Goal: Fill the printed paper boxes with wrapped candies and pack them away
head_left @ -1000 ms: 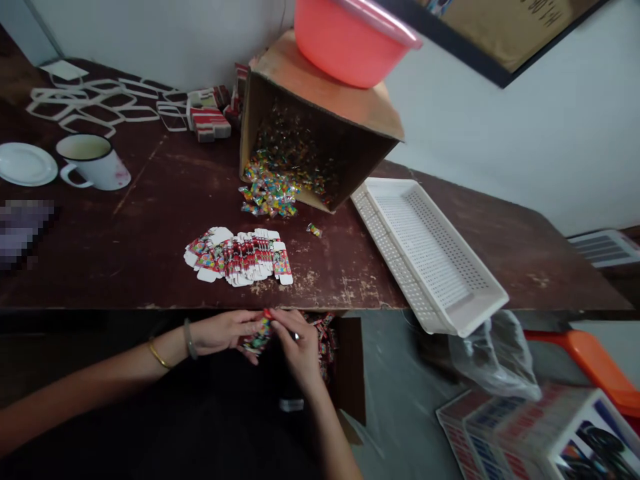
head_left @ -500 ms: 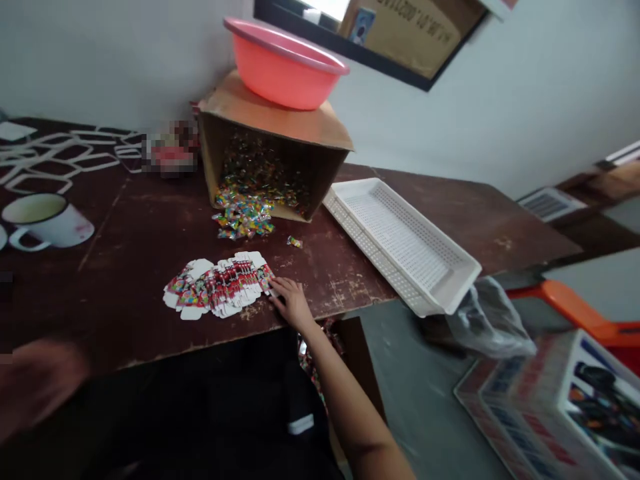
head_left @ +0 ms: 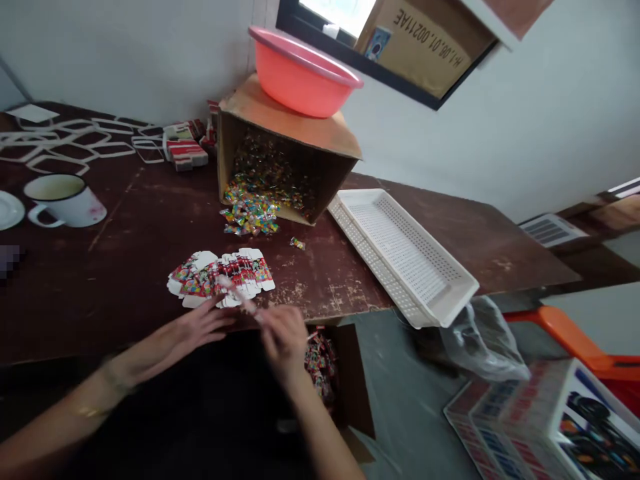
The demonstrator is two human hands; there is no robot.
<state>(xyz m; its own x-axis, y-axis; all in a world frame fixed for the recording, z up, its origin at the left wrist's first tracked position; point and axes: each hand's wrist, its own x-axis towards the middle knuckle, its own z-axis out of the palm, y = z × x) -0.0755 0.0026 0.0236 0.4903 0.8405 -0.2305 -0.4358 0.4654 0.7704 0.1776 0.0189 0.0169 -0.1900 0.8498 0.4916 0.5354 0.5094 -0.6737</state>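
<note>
Carton (head_left: 240, 297), blurred, is pinched in the right hand (head_left: 285, 337) above the near edge of the table (head_left: 145, 240). Apart from that hand, to the left, the left hand (head_left: 187, 330) has its fingers stretched out. Just beyond lie overlapping cartons (head_left: 223, 267); farther, candies (head_left: 253, 210) spill from a box (head_left: 300, 130).

The worn red-brown worktop (head_left: 145, 217) bears fanned flat cartons (head_left: 204, 275) by its near edge. Toward its far edge a cardboard box (head_left: 310, 133) lies sideways, wrapped sweets (head_left: 250, 215) heaped at its mouth, a lone sweet (head_left: 297, 244) nearer. A white basket (head_left: 370, 248) overhangs the near edge; a mug (head_left: 70, 201) and plate (head_left: 9, 210) stand toward the left.
</note>
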